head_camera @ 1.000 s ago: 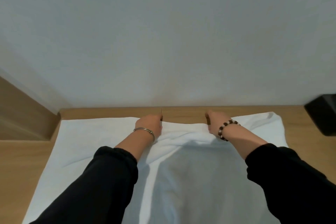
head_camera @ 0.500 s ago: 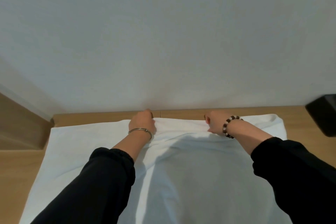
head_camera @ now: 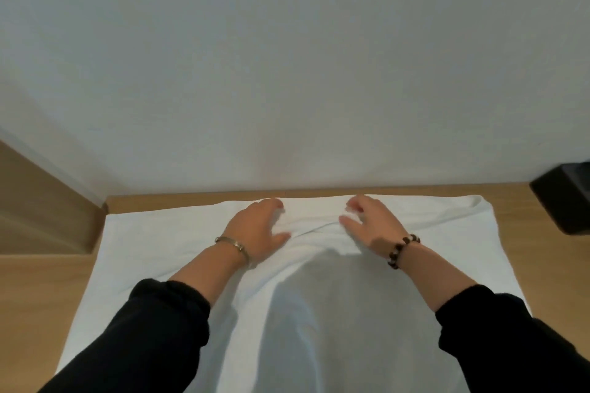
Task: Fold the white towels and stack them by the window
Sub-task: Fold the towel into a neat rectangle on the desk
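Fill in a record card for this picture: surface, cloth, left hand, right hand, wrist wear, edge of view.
surface: wooden table against a pale wall
cloth: white towel spread over the table, with a crease between the hands
left hand: fingers spread, resting on the towel near its far edge
right hand: fingers loosely spread at the same edge; contact blurred
wrist wear: metal bangle on the left, beaded bracelet on the right
edge of view: dark object at far right, cut off

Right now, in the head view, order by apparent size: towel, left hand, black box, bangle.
1. towel
2. left hand and black box look alike; the box is cropped by the frame edge, so I leave them unranked
3. bangle
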### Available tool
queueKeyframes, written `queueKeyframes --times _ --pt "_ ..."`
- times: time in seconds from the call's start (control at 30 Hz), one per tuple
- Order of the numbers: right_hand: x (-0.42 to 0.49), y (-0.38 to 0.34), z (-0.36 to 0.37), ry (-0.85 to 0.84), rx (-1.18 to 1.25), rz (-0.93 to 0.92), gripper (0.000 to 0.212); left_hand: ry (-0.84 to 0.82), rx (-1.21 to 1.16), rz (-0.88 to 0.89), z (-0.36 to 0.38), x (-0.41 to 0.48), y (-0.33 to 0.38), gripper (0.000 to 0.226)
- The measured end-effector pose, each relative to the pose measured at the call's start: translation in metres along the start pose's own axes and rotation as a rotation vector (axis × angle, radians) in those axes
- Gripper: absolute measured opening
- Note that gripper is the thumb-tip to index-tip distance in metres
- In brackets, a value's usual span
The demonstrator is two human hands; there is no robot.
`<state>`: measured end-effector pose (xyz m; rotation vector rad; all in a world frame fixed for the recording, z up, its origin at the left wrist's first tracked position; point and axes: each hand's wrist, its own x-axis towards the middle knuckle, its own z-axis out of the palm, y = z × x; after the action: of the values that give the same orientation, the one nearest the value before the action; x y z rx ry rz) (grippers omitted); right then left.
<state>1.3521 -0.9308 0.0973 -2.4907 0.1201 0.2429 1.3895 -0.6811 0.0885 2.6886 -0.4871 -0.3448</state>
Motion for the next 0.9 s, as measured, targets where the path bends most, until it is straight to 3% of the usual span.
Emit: queueKeyframes --times 0.1,0.17,0.3,0.37,0.43,0.53,0.63,0.7,0.73,0.8,0.83,0.9 --pt "-0.01 0.002 0.011 -0.069 -0.247 -0.124 0.023 0.102 0.289 0.184 0.002 -0.026 -0.022 0.043" --pt "-0.008 0.002 0.012 -0.06 -0.255 -0.095 0.014 0.167 0.345 0.159 0.003 -0.036 -0.039 0.043" --pt "0.008 0.0 -0.004 -0.096 -0.073 -0.057 0.028 0.244 0.062 -0.12 -0.017 -0.045 -0.061 0.018" --pt "0.019 -0.008 -0.022 -0.25 -0.042 -0.03 0.038 0.089 -0.189 -0.277 -0.042 -0.035 -0.075 0.011" --pt "0.034 -0.016 -0.031 -0.406 -0.096 0.04 0.043 -0.081 -0.255 -0.398 -0.067 -0.021 -0.086 0.03" --pt "0.054 -0.021 -0.016 -0.221 -0.271 0.097 0.036 -0.08 0.157 -0.471 -0.079 0.002 -0.091 0.03" --pt "0.046 -0.025 0.013 0.095 -0.551 0.038 0.023 0.155 0.575 -0.27 -0.048 0.002 -0.067 0.029" --pt "0.036 -0.025 0.023 0.259 -0.616 -0.086 0.023 0.313 0.502 -0.052 -0.021 -0.006 -0.044 0.035" --pt "0.032 -0.023 0.028 0.338 -0.584 -0.152 0.02 0.295 0.415 0.005 -0.005 -0.01 -0.031 0.038" --pt "0.021 -0.015 0.04 0.436 -0.499 -0.273 0.021 0.095 0.306 -0.015 0.02 -0.017 0.0 0.05" --pt "0.015 -0.009 0.047 0.379 -0.479 -0.299 0.029 -0.009 0.296 -0.066 0.032 -0.021 0.012 0.055" --pt "0.0 0.006 0.058 0.157 -0.509 -0.26 0.05 -0.017 0.271 -0.055 0.052 -0.027 0.018 0.061"
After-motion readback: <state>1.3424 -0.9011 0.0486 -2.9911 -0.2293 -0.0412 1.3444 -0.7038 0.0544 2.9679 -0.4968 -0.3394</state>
